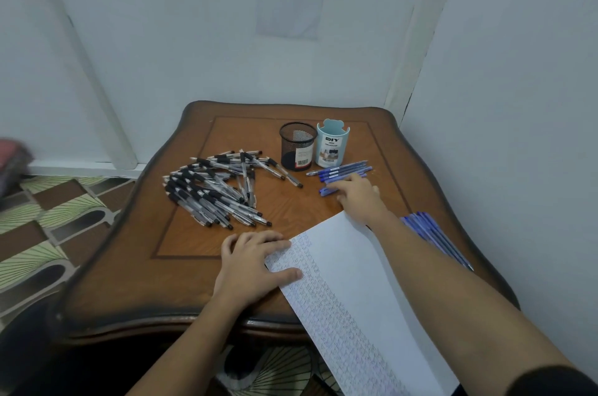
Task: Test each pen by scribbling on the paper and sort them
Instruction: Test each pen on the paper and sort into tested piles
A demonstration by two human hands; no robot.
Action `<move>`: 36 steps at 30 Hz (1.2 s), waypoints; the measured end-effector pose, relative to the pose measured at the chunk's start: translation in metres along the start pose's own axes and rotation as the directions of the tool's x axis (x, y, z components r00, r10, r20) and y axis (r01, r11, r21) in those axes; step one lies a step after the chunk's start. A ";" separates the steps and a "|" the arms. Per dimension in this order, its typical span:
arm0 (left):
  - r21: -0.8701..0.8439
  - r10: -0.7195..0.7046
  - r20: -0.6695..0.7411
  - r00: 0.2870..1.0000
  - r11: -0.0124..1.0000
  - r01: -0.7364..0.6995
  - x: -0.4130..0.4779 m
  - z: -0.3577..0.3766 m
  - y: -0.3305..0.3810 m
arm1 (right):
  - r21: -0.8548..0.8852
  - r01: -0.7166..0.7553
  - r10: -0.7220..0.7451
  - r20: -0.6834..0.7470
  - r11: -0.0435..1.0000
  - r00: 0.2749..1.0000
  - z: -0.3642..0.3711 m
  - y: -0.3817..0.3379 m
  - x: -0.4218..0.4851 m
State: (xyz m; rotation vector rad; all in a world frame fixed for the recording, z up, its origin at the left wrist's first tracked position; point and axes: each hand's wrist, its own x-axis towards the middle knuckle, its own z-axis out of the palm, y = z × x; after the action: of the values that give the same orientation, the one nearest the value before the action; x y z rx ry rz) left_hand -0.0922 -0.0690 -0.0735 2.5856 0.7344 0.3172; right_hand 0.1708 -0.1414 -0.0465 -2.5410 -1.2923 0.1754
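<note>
A white paper (359, 285) covered with rows of scribbles lies slanted over the table's near right edge. My left hand (255, 261) rests flat on its upper left corner. My right hand (359, 196) reaches past the paper's top and touches a small group of blue pens (339, 172) lying in front of the holders; one blue pen (326, 190) lies at its fingertips. A big heap of black-grip clear pens (216, 188) covers the table's middle left. More blue pens (433, 235) lie along the right edge, partly hidden by my forearm.
A black mesh pen cup (297, 146) and a light blue desk organiser (332, 145) stand side by side at the back of the wooden table (136, 266). White walls close in behind and to the right. Patterned floor shows on the left.
</note>
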 end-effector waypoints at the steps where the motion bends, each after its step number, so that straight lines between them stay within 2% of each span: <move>1: -0.005 0.003 -0.002 1.000 1.000 -0.003 0.000 0.000 0.000 | 0.021 -0.003 0.003 0.000 1.000 1.000 0.002 -0.003 0.003; 5: -0.019 0.010 -0.009 1.000 1.000 -0.010 0.000 0.001 -0.002 | 0.006 0.000 0.001 -0.030 1.000 1.000 0.006 -0.003 0.006; 9: -0.016 0.013 -0.015 1.000 1.000 -0.014 0.000 0.001 -0.003 | -0.106 0.150 -0.165 -0.144 0.983 0.976 0.001 -0.004 -0.005; 11: -0.013 0.011 -0.018 1.000 1.000 -0.011 0.001 0.002 -0.003 | -0.057 0.190 -0.196 -0.140 0.980 0.971 -0.002 -0.007 -0.008; 14: -0.010 0.005 -0.012 1.000 1.000 -0.005 0.001 0.001 -0.002 | 0.123 0.183 -0.175 -0.073 0.975 0.982 -0.004 -0.009 -0.014; 17: -0.002 -0.002 -0.004 1.000 1.000 0.002 0.000 0.001 -0.001 | 0.150 0.139 -0.136 -0.026 0.979 0.990 -0.002 -0.007 -0.021; 19: -0.010 -0.006 -0.007 1.000 1.000 0.006 0.000 0.000 -0.001 | 0.041 0.112 -0.112 0.005 0.993 0.994 -0.002 -0.008 -0.027; 21: -0.016 -0.009 -0.003 1.000 1.000 0.009 0.000 0.000 0.000 | -0.110 0.111 -0.115 -0.026 0.988 0.993 -0.001 -0.010 -0.031; 26: -0.003 -0.015 0.010 1.000 1.000 0.015 -0.002 -0.002 0.002 | -0.246 0.023 -0.013 0.041 0.969 0.999 -0.007 -0.018 -0.037; 28: -0.007 -0.016 0.011 1.000 1.000 0.016 -0.002 -0.002 0.001 | -0.277 -0.001 0.001 0.000 0.961 1.000 -0.007 -0.018 -0.041; 30: -0.012 -0.008 0.005 1.000 1.000 0.008 -0.001 -0.002 0.000 | -0.138 0.011 -0.019 -0.061 0.990 0.998 -0.007 -0.011 -0.042; 32: -0.017 -0.004 -0.003 1.000 1.000 0.004 -0.001 -0.002 -0.001 | 0.129 0.042 -0.031 -0.084 0.991 0.996 -0.011 -0.006 -0.043; 33: -0.015 -0.004 -0.004 1.000 1.000 0.004 -0.001 -0.002 0.000 | 0.282 0.021 0.007 -0.097 0.959 0.995 -0.013 -0.006 -0.044; 34: -0.011 -0.006 -0.003 1.000 1.000 0.005 -0.001 -0.002 0.000 | 0.462 -0.020 0.071 -0.093 0.887 0.993 -0.016 -0.009 -0.046; 36: -0.009 -0.008 -0.005 1.000 1.000 0.008 -0.002 -0.003 0.002 | 0.787 -0.082 0.166 -0.026 0.611 0.986 -0.022 -0.019 -0.052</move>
State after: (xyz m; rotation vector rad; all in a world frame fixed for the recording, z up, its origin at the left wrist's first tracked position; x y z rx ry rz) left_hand -0.0937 -0.0702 -0.0704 2.5735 0.7430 0.3241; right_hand 0.1310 -0.1770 -0.0204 -1.8184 -0.7336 0.5187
